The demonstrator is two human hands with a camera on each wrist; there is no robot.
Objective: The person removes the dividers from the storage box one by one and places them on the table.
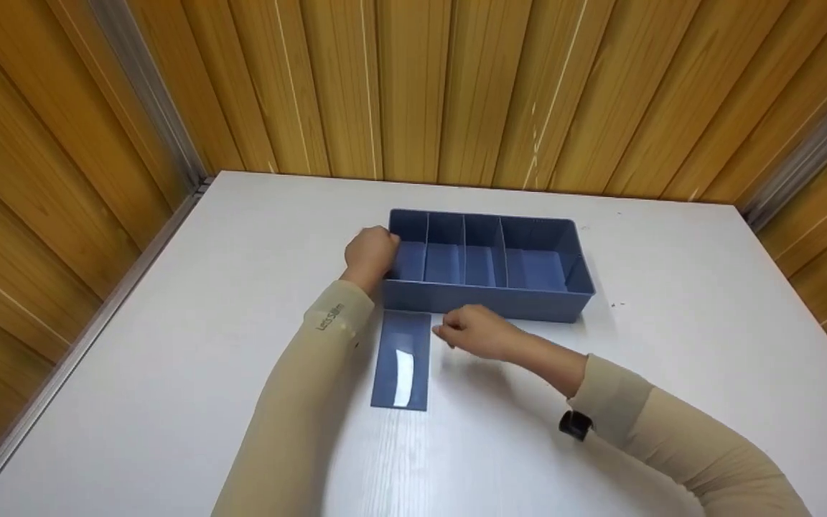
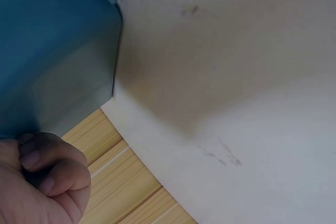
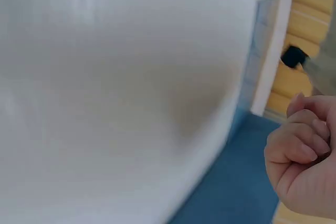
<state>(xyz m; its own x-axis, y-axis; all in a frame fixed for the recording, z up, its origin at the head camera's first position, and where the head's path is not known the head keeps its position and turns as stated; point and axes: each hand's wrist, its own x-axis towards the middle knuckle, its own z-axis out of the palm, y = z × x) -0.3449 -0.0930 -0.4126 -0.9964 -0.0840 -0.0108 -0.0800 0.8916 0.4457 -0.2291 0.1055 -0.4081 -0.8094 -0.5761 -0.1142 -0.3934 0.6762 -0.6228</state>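
Note:
A blue-grey divided storage box [image 1: 482, 298] stands on the white table, its inside split by thin upright dividers into several compartments. At its left end wall my left hand [image 1: 372, 250] grips the rim with curled fingers. The left wrist view shows this hand [image 2: 50, 179] against the lower edge of the box wall [image 2: 73, 85]. A flat, shiny blue-grey rectangular panel [image 1: 392, 352] lies in front of the box's left part. My right hand [image 1: 482, 332] is just right of the panel, its fingers curled. In the right wrist view that hand [image 3: 302, 156] shows nothing held.
Around the work is a white table [image 1: 672, 359]. Wood-patterned panels [image 1: 413, 93] rise behind it and at both sides, with metal posts in the corners. A small black device [image 1: 575, 425] sits at the right sleeve. Small dark specks mark the table right of the box.

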